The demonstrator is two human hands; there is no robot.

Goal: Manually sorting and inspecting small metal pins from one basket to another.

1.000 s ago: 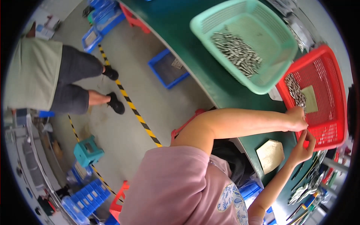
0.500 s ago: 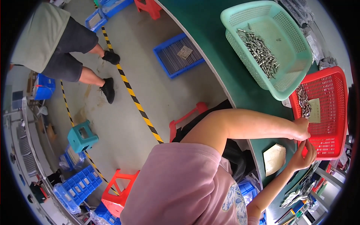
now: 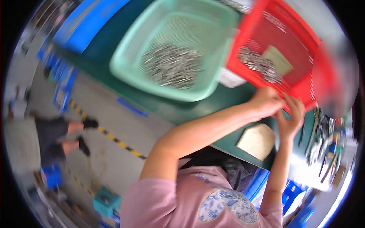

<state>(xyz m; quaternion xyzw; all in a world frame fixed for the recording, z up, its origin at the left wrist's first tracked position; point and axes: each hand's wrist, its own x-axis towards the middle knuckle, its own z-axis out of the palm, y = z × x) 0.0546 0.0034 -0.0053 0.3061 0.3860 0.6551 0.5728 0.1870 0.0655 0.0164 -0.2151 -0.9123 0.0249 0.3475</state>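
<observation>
My left hand [image 3: 266, 102] and my right hand [image 3: 291, 116] meet at the near rim of a red plastic basket [image 3: 255, 80]. Fingers of both are closed in a pinch, their tips together; whatever lies between them is too small and blurred to name. Inside the red basket, small shiny metal parts [image 3: 258, 64] are heaped beside a yellowish paper slip [image 3: 278, 60]. To its left stands a pale green basket [image 3: 129, 72] with a larger pile of slender metal pieces [image 3: 173, 66]. A cream-coloured, cut-cornered sheet or pad [image 3: 257, 141] lies on the green tabletop below my hands.
Blue bin [image 3: 89, 22] at the table's far left. Tools and gloves [image 3: 321, 140] lie to the right. Beyond the table edge, another person [image 3: 26, 140] stands on the floor by yellow-black tape [image 3: 114, 140] and a teal stool [image 3: 106, 201].
The whole view has swung round, so the baskets now appear farther left and more of the green table shows. My hands stay together by the red basket's rim.
</observation>
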